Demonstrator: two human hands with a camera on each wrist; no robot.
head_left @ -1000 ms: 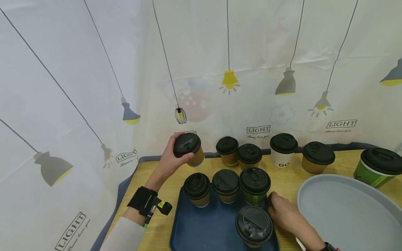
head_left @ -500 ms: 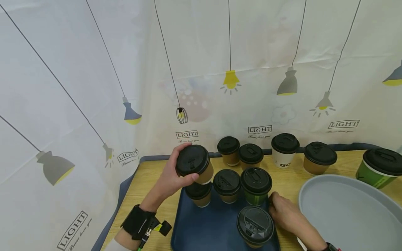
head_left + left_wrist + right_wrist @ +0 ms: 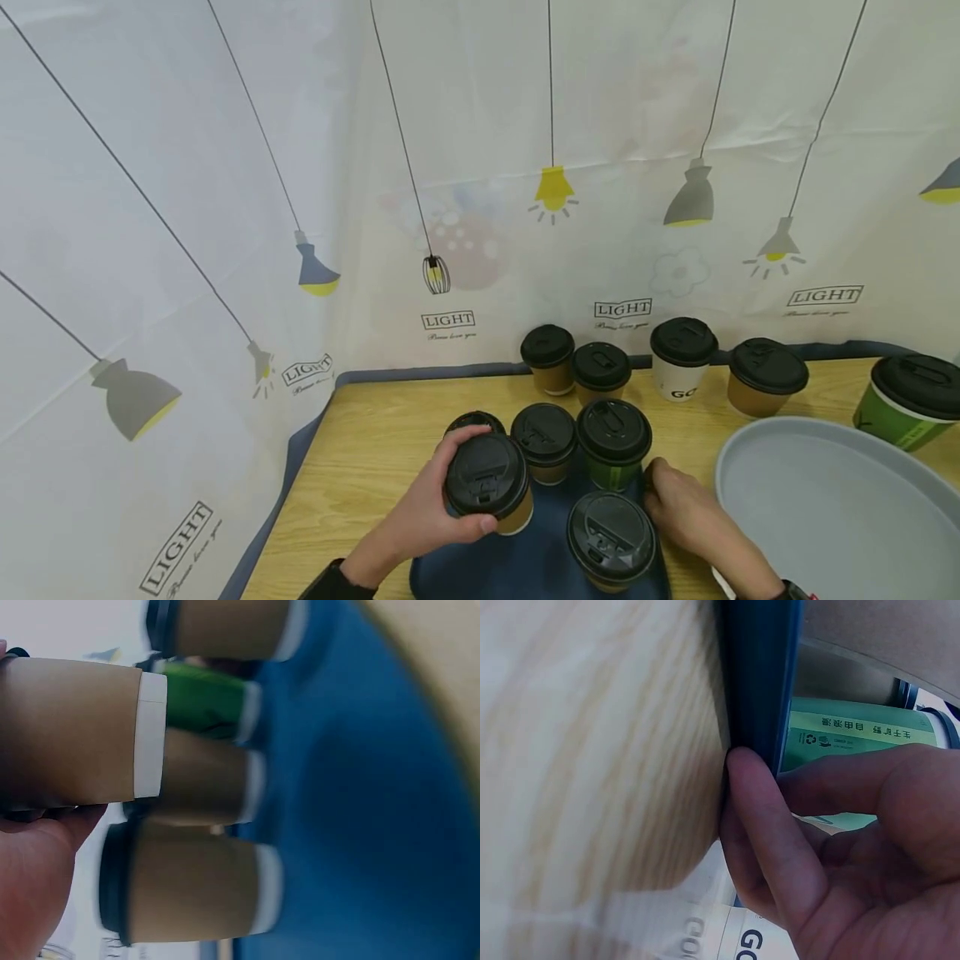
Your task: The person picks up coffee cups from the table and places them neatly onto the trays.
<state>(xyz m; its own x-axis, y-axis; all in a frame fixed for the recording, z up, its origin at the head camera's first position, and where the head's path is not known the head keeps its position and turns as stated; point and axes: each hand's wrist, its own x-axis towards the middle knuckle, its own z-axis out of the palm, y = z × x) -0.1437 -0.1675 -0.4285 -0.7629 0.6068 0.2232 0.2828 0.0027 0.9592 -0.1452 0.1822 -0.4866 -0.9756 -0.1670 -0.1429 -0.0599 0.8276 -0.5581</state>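
My left hand (image 3: 431,512) grips a brown paper coffee cup (image 3: 487,477) with a black lid. The cup is upright; in the left wrist view its white base band (image 3: 150,735) hangs clear of the blue tray (image 3: 517,571). My right hand (image 3: 686,512) pinches the tray's right rim (image 3: 761,682) between thumb and fingers. On the tray stand a brown cup (image 3: 474,421) partly behind the held one, another brown cup (image 3: 546,437), a green cup (image 3: 613,442) and a nearer black-lidded cup (image 3: 611,537).
Behind the tray, lidded cups stand along the back wall: two brown ones (image 3: 551,358), a white cup (image 3: 681,362) and a wider brown cup (image 3: 765,379). At right are a green cup (image 3: 911,400) and a round grey tray (image 3: 832,508). The wooden table (image 3: 360,450) shows at left.
My left hand has brought the held cup down and toward me, from behind the tray to over its left part. The right hand stays at the tray's rim.
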